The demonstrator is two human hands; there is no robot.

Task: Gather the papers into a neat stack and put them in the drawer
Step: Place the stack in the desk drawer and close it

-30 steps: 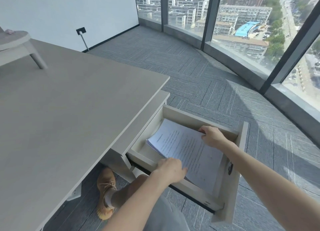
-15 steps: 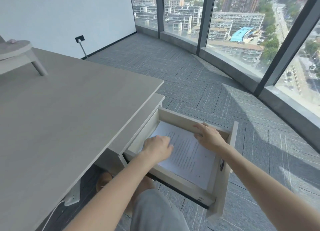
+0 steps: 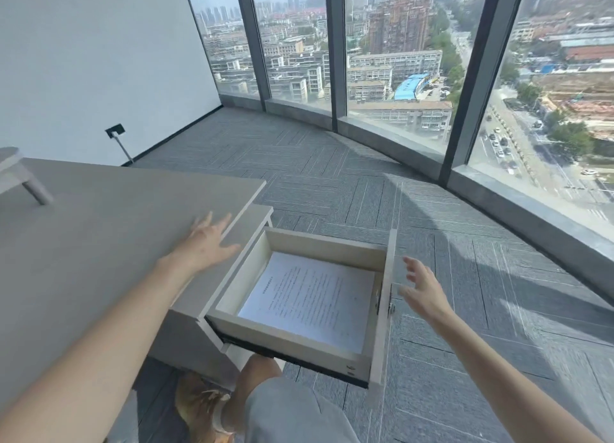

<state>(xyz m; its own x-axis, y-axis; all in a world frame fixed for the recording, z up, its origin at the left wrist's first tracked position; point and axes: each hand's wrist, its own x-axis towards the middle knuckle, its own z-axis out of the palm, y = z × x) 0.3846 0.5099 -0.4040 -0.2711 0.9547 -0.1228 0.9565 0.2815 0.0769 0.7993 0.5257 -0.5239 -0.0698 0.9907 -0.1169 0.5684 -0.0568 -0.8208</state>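
1. A small pale stand sits on the far left of the desk top, with one slanted leg showing.
2. The grey desk fills the left side, its right edge running just beside the pulled-out drawer.
3. The left hand is over the desk's right edge, fingers spread and flat, holding nothing. Whether the palm touches the desk top cannot be told.
4. Below the desk, a knee in grey shorts and a tan shoe stand on the carpet.
5. The drawer is open, sticking out from under the desk towards the right.
6. The papers lie flat inside the drawer as one stack, printed side up, edges lined up, resting on the drawer floor near its right wall.
7. The right hand is outside the drawer, just beyond its front panel, fingers loosely spread and empty, touching nothing.
8. Grey carpet runs to a curved row of tall windows overlooking a city.
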